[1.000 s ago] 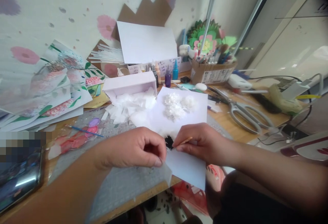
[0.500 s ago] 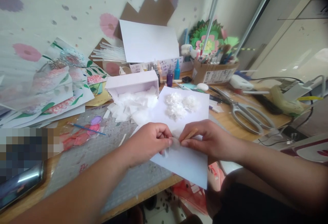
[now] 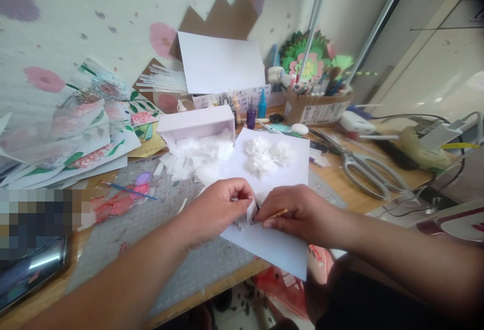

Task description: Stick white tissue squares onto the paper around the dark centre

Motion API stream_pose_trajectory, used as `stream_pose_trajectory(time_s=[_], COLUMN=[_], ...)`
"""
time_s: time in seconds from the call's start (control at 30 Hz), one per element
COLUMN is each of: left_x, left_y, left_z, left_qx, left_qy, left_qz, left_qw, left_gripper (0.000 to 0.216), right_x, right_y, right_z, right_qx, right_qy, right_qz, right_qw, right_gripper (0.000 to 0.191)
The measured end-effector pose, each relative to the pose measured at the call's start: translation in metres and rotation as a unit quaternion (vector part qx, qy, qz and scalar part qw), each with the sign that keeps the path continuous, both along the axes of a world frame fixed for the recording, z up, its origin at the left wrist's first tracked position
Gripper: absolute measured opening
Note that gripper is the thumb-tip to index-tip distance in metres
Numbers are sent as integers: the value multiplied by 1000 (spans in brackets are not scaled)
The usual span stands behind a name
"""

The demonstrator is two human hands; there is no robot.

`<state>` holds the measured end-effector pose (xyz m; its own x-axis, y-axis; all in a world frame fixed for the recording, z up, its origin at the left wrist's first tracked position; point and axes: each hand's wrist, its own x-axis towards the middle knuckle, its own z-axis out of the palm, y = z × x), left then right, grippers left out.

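Two hands meet over a white paper sheet (image 3: 280, 247) on the tabletop (image 3: 355, 196): the left hand (image 3: 217, 209) pinches a small white tissue scrap (image 3: 251, 210), the right hand (image 3: 298, 211), at its 3 o'clock, pinches a thin wooden stick (image 3: 278, 213) touching that scrap.

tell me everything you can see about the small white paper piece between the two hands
The small white paper piece looks like thin tissue, a little square stood on edge. The left hand pinches it from one side; the right hand, which also grips a thin wooden stick, meets it from the other. It sits just above the white sheet on the desk, below the fluffy white paper flowers.
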<state>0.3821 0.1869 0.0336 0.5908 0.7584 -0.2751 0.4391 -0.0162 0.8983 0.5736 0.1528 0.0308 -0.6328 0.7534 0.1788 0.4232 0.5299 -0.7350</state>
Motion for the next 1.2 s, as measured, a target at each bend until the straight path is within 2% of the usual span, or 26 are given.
stream_pose_trajectory(time_s=[0.2, 0.33, 0.43, 0.8, 1.2], left_x=[0, 1, 1, -1, -2], left_y=[-2, -3, -4, -1, -1], left_z=[-2, -5, -7, -10, -17], left_qx=[8, 64, 86, 114, 127], left_qy=[39, 88, 121, 142, 134], left_qz=[-37, -41, -37, -60, -67], left_qw=[998, 993, 988, 981, 981], left_gripper=[12, 11, 12, 10, 10], right_x=[6, 15, 17, 3, -2], right_y=[-2, -2, -1, -3, -5], right_z=[6, 13, 14, 3, 0], right_qx=[-26, -77, -72, 18, 36], right_qy=[5, 82, 115, 8, -35], right_qz=[21, -32, -56, -12, -40], right_qw=[999, 993, 989, 1000, 998], right_gripper=[14, 10, 9, 13, 16])
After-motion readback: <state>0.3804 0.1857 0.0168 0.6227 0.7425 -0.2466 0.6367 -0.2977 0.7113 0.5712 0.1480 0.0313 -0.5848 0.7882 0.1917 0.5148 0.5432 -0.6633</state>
